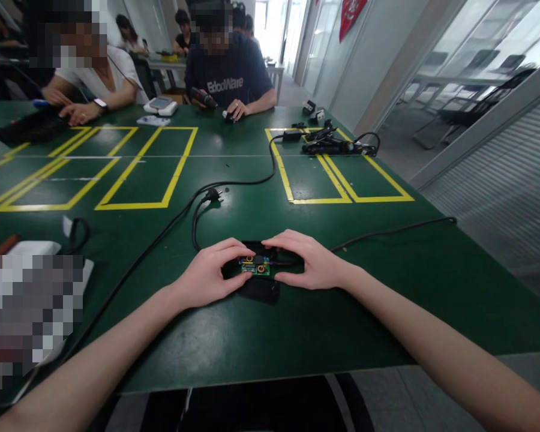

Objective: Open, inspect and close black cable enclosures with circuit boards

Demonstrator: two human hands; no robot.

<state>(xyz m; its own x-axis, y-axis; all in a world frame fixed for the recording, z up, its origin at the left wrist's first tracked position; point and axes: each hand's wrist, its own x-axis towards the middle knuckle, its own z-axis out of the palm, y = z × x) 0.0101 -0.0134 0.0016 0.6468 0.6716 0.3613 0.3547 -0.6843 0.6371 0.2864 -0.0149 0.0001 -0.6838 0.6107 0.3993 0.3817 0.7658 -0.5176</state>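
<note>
A small black power adapter (257, 289) lies opened on the green table (297, 324), showing a green circuit board (255, 266) with copper coils. My left hand (209, 277) grips its left side, fingers curled over the top and thumb below. My right hand (306, 259) holds its right side the same way, fingers bent around the case. A black cable (387, 231) runs from the adapter off to the right.
A black power cord with plug (212, 194) loops just beyond my hands. Yellow tape boxes (144, 168) mark the table. More black adapters and cables (333, 143) lie at the far right. Two people sit across the table; one holds a screwdriver (203, 97).
</note>
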